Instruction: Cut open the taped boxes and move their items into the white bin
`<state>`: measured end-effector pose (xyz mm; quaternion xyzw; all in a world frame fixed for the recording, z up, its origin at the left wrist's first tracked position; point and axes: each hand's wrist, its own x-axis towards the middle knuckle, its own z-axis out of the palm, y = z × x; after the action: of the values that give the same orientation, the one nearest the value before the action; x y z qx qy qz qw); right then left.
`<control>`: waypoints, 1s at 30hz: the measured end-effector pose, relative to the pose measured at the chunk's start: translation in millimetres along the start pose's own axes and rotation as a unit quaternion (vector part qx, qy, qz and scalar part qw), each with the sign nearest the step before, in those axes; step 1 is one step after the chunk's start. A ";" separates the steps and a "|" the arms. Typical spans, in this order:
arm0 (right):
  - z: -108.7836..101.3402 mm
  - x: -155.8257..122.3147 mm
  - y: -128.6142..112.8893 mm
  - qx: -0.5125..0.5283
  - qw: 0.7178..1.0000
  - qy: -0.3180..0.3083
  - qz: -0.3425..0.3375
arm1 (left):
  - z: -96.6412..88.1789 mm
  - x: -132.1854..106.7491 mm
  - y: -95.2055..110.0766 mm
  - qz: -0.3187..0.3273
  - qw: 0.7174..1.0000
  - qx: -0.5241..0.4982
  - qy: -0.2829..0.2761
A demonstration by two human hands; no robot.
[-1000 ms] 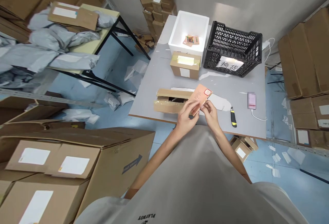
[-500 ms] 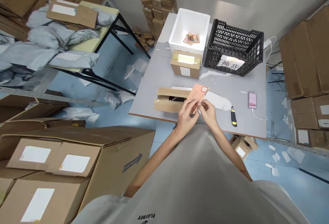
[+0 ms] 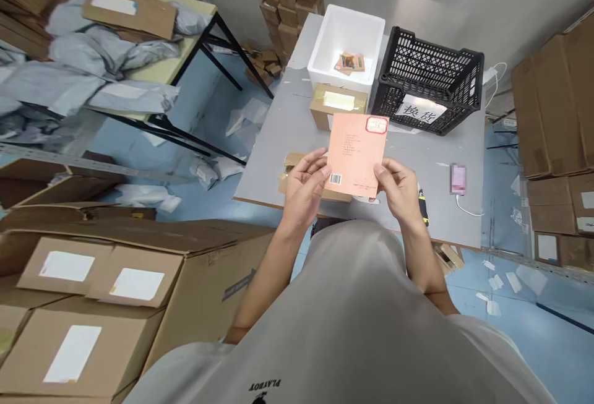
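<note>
I hold a thin salmon-pink book [image 3: 356, 151] up in front of me with both hands, its back cover facing me, with a barcode at the lower left and a red-edged sticker at the top right. My left hand [image 3: 304, 189] grips its left edge. My right hand [image 3: 400, 187] grips its lower right edge. Behind the book, an opened cardboard box [image 3: 291, 167] lies on the grey table [image 3: 278, 144], mostly hidden.
On the table stand a taped carton [image 3: 338, 102], a white foam box [image 3: 346, 45] holding small items, a black crate [image 3: 429, 85] with a label, a phone [image 3: 458, 179] on a cable and a utility knife [image 3: 422, 201]. Large cartons [image 3: 106, 286] stand at my left.
The book has been raised from the opened box and turned flat toward me. Both hands moved up and apart to its side edges.
</note>
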<state>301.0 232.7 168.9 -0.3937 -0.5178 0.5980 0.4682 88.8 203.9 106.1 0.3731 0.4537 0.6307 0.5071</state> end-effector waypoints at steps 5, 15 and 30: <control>7.9 2.4 -22.9 -0.002 0.999 -0.028 -0.027 | 4.4 -3.3 34.5 0.028 1.000 -0.008 0.004; 13.5 1.7 -24.9 -0.005 0.999 -0.040 -0.020 | 5.0 -2.7 34.9 0.038 0.999 0.002 0.029; 8.4 8.3 -23.4 -0.031 0.999 -0.030 -0.014 | 3.4 3.3 36.6 -0.025 0.999 -0.046 0.012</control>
<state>294.5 239.3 193.4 -0.3826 -0.5551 0.5867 0.4486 80.2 205.1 142.1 0.3305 0.4393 0.6423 0.5340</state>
